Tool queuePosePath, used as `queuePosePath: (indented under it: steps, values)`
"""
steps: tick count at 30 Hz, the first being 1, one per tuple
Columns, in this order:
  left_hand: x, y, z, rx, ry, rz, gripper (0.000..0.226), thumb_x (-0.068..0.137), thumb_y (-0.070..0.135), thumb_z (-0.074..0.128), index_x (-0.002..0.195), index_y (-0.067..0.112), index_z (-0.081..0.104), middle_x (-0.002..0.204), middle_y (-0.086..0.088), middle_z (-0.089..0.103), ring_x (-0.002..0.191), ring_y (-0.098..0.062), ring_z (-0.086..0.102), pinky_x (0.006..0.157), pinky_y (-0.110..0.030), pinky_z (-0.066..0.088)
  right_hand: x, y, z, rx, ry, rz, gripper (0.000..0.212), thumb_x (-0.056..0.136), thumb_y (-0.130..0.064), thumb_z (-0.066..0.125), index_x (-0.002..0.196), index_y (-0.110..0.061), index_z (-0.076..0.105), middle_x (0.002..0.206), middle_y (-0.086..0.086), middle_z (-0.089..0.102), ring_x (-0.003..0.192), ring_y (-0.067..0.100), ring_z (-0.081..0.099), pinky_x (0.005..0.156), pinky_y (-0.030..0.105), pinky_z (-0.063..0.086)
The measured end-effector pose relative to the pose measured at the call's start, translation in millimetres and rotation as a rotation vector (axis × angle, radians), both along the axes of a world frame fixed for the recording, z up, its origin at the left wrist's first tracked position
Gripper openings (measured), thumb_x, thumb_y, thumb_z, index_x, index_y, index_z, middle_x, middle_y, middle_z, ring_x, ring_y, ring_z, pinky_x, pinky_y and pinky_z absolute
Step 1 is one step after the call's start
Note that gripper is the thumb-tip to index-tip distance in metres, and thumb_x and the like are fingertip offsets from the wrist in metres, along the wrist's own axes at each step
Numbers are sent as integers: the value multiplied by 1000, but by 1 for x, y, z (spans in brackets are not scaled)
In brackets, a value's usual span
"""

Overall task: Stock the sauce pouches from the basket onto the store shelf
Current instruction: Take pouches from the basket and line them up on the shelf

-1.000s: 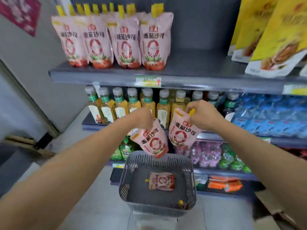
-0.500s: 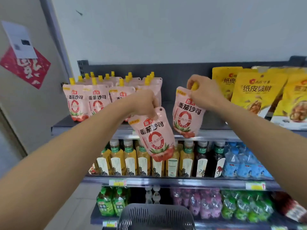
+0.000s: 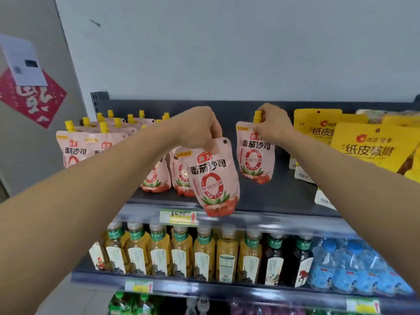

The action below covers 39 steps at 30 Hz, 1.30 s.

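The left hand's (image 3: pixel 197 129) fingers are curling over the top corner of one sauce pouch (image 3: pixel 214 176), pinching it so that it is hanging tilted at the centre of the frame, its bottom edge overlapping the shelf's front rail. The right hand's (image 3: pixel 273 129) fingers are closing narrowly around the yellow cap (image 3: pixel 258 115) and top edge of a second pouch (image 3: pixel 254 155), holding it upright over the bare middle of the top shelf (image 3: pixel 286 196); whether its base is touching the shelf cannot be told.

That is making two pouches in hand. Left of them, a group of stocked pouches (image 3: pixel 72 151) is standing in rows; four front faces are showing, and the left forearm is hiding the rest. At the right, at least three yellow snack bags (image 3: pixel 363 151) are leaning.

A price tag (image 3: pixel 178 217) is sitting on the dark grey shelf's rail. Below, at least seven amber bottles (image 3: pixel 180 255) are lining up, then two dark bottles (image 3: pixel 275 260) and blue water bottles (image 3: pixel 350 267). A pale wall (image 3: pixel 227 53) is rising behind, with a red paper (image 3: pixel 38 103) and a white sheet (image 3: pixel 22 62) at upper left.
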<state>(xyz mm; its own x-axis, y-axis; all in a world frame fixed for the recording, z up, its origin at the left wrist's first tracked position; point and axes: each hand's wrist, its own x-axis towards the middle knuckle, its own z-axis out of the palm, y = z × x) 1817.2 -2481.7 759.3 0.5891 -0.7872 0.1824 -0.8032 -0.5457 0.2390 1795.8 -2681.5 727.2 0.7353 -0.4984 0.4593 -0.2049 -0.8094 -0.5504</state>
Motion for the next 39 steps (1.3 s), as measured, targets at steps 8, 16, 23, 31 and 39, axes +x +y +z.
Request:
queuePosePath:
  steps: [8, 16, 23, 31, 39]
  values:
    - [17, -43, 4, 54, 2, 125, 19, 79, 13, 70, 66, 24, 63, 66, 12, 60, 64, -4, 55, 69, -20, 41, 75, -60, -5, 26, 1, 157, 16, 85, -4, 59, 98, -13, 53, 100, 12, 63, 90, 25, 63, 81, 41, 56]
    - [32, -70, -2, 57, 8, 260, 10, 82, 12, 67, 89, 16, 75, 74, 11, 65, 72, -5, 59, 68, -14, 44, 146, -85, -15, 108, -1, 240, 11, 87, -1, 52, 94, -9, 57, 91, 9, 58, 85, 26, 59, 75, 40, 52]
    - [44, -83, -1, 92, 36, 311, 12, 83, 11, 66, 91, 16, 74, 76, 10, 65, 72, -6, 59, 70, -15, 45, 187, -83, -26, 130, 43, 281, 18, 87, -2, 51, 101, -7, 61, 94, 11, 62, 79, 24, 56, 72, 37, 51]
    - [57, -93, 1, 144, 53, 310, 17, 84, 13, 65, 99, 14, 73, 90, 4, 69, 85, -11, 62, 79, -19, 45, 193, -89, -24, 178, -2, 292, 36, 85, -1, 59, 120, -9, 56, 117, 12, 63, 105, 28, 60, 91, 44, 52]
    - [74, -115, -5, 152, 56, 213, 16, 84, 12, 66, 98, 13, 72, 91, 4, 71, 83, -9, 65, 88, -27, 48, 162, -90, -16, 356, -220, 210, 36, 91, -5, 54, 127, -9, 55, 131, 9, 57, 119, 24, 55, 99, 35, 47]
